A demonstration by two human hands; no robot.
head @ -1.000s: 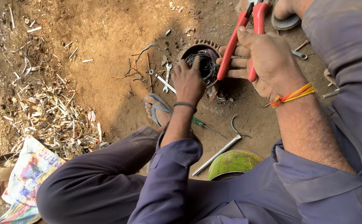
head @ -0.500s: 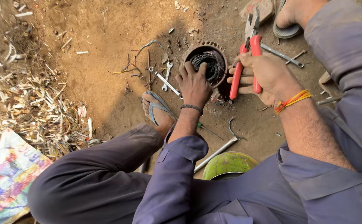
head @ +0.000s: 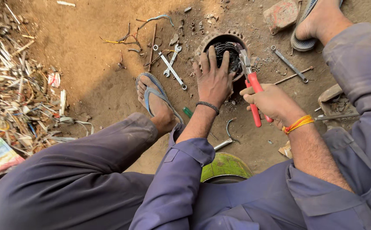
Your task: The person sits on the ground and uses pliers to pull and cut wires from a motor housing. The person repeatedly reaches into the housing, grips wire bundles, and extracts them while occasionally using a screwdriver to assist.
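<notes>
A round metal motor housing [head: 211, 40] with dark wire windings inside lies on the dirt between my feet. My left hand [head: 213, 79] rests flat on its near rim, fingers spread over the windings. My right hand [head: 272, 102] grips red-handled pliers [head: 253, 91]; their metal jaws reach into the windings at the housing's right side. A black band circles my left wrist, an orange thread my right.
Two spanners [head: 170, 66] and bent wire scraps lie left of the housing, another spanner [head: 288, 64] to its right. My sandalled feet [head: 153, 100] flank it. A green round object [head: 226, 167] sits under my arms. Straw and debris [head: 19, 93] cover the left.
My right hand has brought the pliers down from above so that their jaws are now in the windings. My left hand stays on the housing. The camera view has shifted closer.
</notes>
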